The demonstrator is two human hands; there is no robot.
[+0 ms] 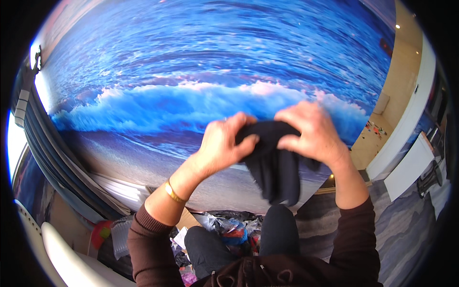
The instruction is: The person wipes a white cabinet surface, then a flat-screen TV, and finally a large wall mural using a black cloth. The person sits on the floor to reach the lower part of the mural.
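A black piece of cloth (274,172), perhaps a small garment, hangs in the air above my knees. My left hand (227,138) pinches its upper left edge between thumb and fingers, and a gold-coloured bracelet (173,191) circles that wrist. On the other side my right hand (310,132) grips the upper right edge. The lower part of the cloth dangles in folds and looks slightly blurred. Some fingers of both hands are hidden behind the fabric.
A wall mural of a sea wave (215,71) fills the background. Plastic bags (233,229) and other loose items lie between my legs. At left are a striped curtain (68,161), a white radiator (118,190) and a curved white object (68,251). A white panel (410,166) stands at right.
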